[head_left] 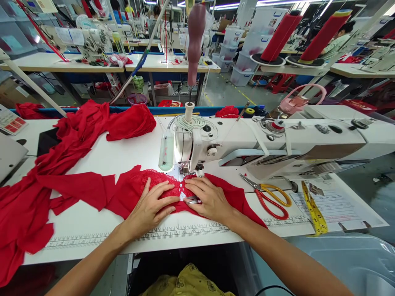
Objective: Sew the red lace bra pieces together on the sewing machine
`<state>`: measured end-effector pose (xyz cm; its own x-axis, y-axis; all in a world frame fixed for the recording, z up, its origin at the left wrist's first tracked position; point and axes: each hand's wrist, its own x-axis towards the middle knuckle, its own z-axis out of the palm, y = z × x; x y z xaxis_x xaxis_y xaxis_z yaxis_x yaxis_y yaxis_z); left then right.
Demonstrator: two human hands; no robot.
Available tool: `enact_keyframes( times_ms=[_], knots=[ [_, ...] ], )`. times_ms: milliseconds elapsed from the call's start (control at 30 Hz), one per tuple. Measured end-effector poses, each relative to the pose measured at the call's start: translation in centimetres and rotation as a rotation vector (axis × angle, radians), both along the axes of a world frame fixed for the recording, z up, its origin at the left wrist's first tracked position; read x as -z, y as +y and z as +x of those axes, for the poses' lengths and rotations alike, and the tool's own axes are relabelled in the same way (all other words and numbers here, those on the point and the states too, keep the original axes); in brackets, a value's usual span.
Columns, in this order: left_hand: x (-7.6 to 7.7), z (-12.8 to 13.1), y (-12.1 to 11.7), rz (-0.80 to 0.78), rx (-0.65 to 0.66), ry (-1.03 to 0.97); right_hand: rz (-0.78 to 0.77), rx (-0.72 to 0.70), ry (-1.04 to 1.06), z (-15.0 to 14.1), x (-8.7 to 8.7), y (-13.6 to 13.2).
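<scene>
Red lace-trimmed fabric (131, 191) lies across the white table under the presser foot (185, 169) of a sewing machine (228, 137). My left hand (154, 201) rests on the lace left of the foot, fingers spread and flat. My right hand (210, 197) lies on the red fabric just right of the foot, fingers bent over it. Small metal thread snips (194, 200) are tucked in that palm, their blades partly showing. White shows through the gap in the lace between the hands.
Scissors (268, 197) with orange and red handles lie to the right, near a yellow tape measure (314, 209) and a written sheet (342, 207). More red cloth (70, 144) is heaped at the left. Red thread cones (280, 35) stand behind the machine.
</scene>
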<state>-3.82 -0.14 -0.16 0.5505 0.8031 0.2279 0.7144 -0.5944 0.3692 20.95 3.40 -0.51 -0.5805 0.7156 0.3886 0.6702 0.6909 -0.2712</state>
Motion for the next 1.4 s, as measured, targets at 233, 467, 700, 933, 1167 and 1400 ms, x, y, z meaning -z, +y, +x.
enact_keyframes(
  times_ms=[233, 467, 700, 933, 1167, 1400],
  knots=[
    [0.16, -0.1, 0.08, -0.01, -0.001, -0.008, -0.004, 0.005, 0.002, 0.03, 0.09, 0.03],
    [0.02, -0.05, 0.13, -0.021, 0.002, -0.019, 0.001, 0.004, -0.007, 0.05, 0.14, 0.05],
    [0.06, -0.08, 0.1, -0.02, -0.002, -0.031, -0.001, 0.002, -0.005, 0.04, 0.11, 0.03],
    [0.04, -0.05, 0.15, -0.035, -0.009, -0.038, 0.013, 0.004, -0.001, -0.01, 0.07, 0.03],
    [-0.05, -0.05, 0.16, -0.04, -0.011, -0.036, 0.01, 0.005, -0.009, 0.04, 0.09, 0.02],
    [-0.1, 0.03, 0.06, -0.031, -0.011, -0.031, -0.008, 0.007, -0.018, 0.07, 0.01, 0.01]
  ],
)
